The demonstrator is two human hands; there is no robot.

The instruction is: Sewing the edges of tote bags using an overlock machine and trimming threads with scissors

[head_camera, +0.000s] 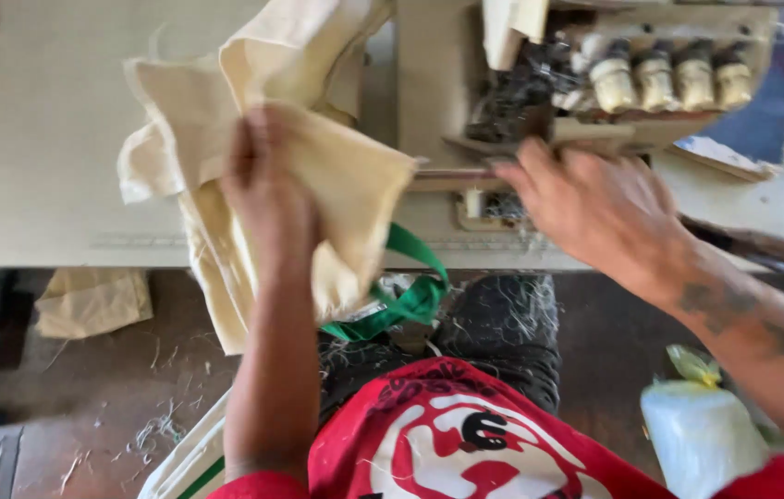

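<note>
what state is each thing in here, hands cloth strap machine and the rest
left hand: closed on the cream cloth
cream cloth: bunched, partly on the table, hanging over its edge
right hand: fingers at the sewing machine's front, grip unclear
sewing machine: on the table, four thread spools on top
green strap: looped, hanging below the cloth
table: holds cloth and machine
folded cloth: lying on the floor
</note>
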